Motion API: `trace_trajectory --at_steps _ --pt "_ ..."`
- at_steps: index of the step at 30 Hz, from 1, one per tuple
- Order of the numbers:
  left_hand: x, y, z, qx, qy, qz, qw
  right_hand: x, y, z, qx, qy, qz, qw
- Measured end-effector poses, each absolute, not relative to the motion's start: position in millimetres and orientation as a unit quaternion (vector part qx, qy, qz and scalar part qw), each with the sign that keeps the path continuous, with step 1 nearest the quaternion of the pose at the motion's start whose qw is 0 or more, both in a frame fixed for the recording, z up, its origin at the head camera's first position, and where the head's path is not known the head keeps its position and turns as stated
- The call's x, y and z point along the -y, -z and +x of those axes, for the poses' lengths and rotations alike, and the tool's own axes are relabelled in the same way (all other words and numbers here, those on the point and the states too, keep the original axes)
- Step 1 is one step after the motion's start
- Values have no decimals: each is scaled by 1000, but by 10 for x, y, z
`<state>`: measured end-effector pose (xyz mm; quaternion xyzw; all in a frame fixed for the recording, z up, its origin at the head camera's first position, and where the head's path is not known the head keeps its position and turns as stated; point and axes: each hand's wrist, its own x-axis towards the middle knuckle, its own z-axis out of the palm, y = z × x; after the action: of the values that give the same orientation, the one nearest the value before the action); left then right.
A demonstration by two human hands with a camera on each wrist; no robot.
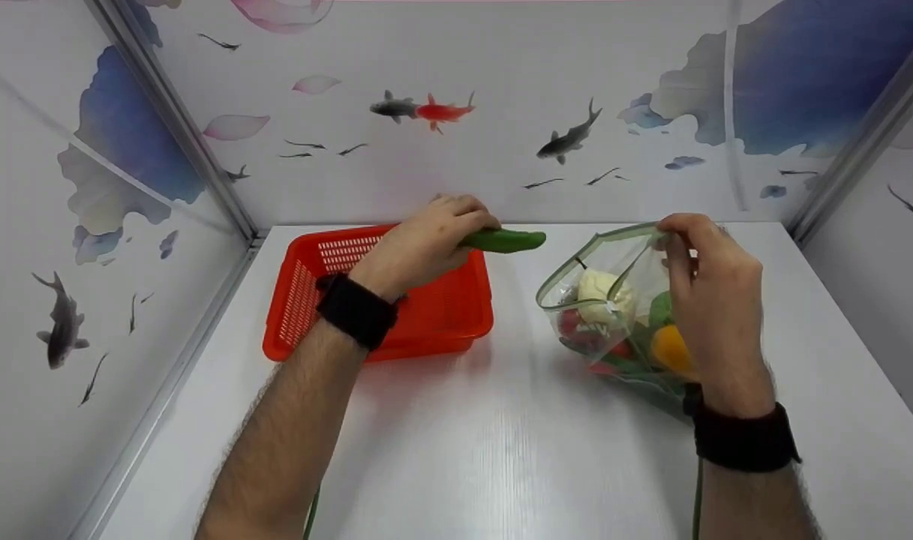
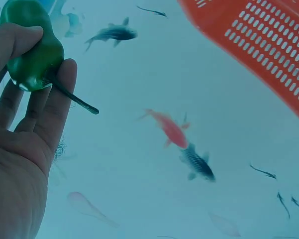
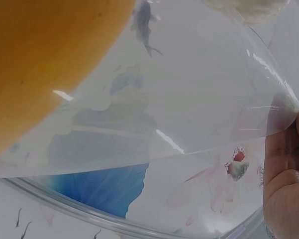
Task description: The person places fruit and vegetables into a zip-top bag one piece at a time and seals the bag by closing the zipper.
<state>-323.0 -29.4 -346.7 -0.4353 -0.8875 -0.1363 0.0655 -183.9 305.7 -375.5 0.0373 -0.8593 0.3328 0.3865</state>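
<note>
Between the thumb and fingers of my left hand [image 1: 424,238] is a long green pepper [image 1: 510,241], held level between the basket and the bag. The left wrist view shows the pepper's [image 2: 34,57] stem end, with its dark stem sticking out past the fingers. On the right, my right hand [image 1: 719,307] pinches the rim of a clear bag [image 1: 623,235] with green trim. Its mouth gapes toward the left. Inside lie a whitish cauliflower-like piece [image 1: 605,294], a round orange-yellow item [image 1: 671,349] and several red and green pieces. My right palm and wrist hide part of the bag.
A red perforated plastic basket [image 1: 441,346] stands at the back left, under my left forearm. Something dark shows inside it beside the black wristband [image 1: 357,310]. White panels printed with fish enclose the white table [image 1: 501,450] at the back and sides.
</note>
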Motion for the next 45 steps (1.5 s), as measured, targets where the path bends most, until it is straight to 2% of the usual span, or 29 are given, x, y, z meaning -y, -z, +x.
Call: trace_trajectory --at_steps 9,19,38,45 --pt "70 3306 -2993 852 119 -498 112 -3068 3762 -1836 861 -323 43 390" --pt "-92 3320 -2909 847 97 -516 80 -3067 3754 -1835 863 -325 38 384" --pt "-470 3383 -2843 823 86 -556 78 -3049 3770 -1834 864 -314 52 390" --pt "-636 3361 -2820 816 92 -568 58 -3051 3761 -1829 864 -315 49 389"
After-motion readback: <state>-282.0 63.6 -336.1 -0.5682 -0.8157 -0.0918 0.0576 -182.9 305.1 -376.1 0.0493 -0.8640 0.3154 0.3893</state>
